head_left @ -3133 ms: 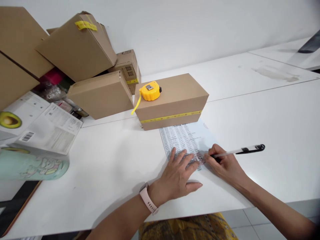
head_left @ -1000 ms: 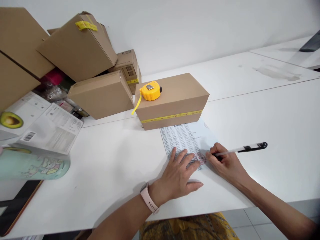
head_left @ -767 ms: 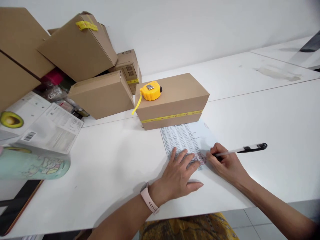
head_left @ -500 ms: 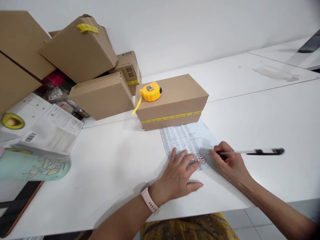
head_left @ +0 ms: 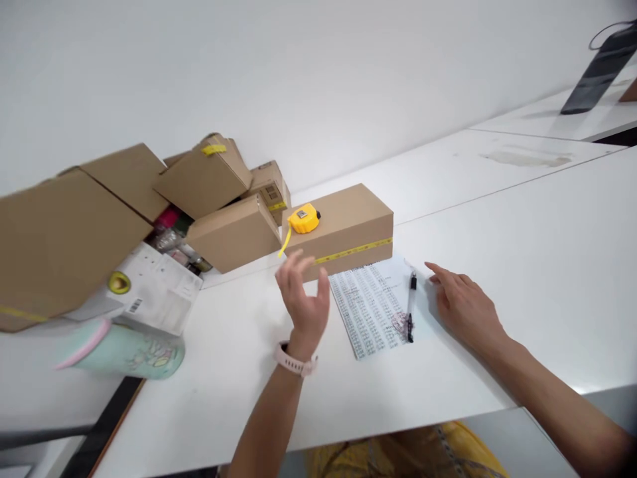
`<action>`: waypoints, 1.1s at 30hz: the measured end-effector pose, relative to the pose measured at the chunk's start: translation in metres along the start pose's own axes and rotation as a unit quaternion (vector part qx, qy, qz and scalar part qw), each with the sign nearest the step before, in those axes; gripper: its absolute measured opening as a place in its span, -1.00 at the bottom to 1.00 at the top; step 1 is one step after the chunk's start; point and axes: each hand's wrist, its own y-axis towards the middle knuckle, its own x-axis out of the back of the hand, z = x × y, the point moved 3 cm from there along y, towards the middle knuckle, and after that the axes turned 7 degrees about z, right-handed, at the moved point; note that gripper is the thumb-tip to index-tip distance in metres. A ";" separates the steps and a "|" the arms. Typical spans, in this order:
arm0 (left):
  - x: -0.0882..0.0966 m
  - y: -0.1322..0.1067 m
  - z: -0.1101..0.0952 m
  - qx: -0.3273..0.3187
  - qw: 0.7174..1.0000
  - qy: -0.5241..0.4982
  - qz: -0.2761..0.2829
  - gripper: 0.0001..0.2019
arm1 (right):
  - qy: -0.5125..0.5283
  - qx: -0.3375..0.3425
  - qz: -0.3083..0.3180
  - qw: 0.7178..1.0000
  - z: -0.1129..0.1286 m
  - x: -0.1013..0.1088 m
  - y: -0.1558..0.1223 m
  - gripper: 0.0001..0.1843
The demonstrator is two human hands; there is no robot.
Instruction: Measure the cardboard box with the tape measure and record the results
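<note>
My left hand is raised in front of the cardboard box, fingers apart and holding nothing. On that box lies a yellow tape measure with a short end of tape hanging out. A printed sheet with columns of text and a reddish stamp lies on the table, its far edge against the box. Across the sheet rests a black-and-clear pen. To the right of the pen, my right hand hovers at the sheet's right edge, index finger stretched out, nothing in it.
Cardboard boxes are piled at the back left beside a white carton with an avocado picture. A mint green bottle stands at the left edge of the white table. A dark bottle is at the far right.
The pen has left my right hand and now lies on the sheet. My left hand has lifted off the paper and moved left towards the box. The camera view has shifted.
</note>
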 end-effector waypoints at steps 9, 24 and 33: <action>-0.046 0.110 0.062 0.286 0.938 -0.106 0.166 -0.28 | 0.011 0.005 -0.017 1.000 -0.006 -0.011 0.004 -0.58; -0.026 0.094 -0.050 0.223 0.835 -0.357 0.355 -0.47 | 0.575 0.010 0.077 0.814 0.111 0.102 0.091 -0.51; -0.018 0.103 -0.001 0.272 0.853 -0.328 0.301 -0.45 | 0.621 -0.044 0.196 0.758 0.136 0.091 0.137 -0.71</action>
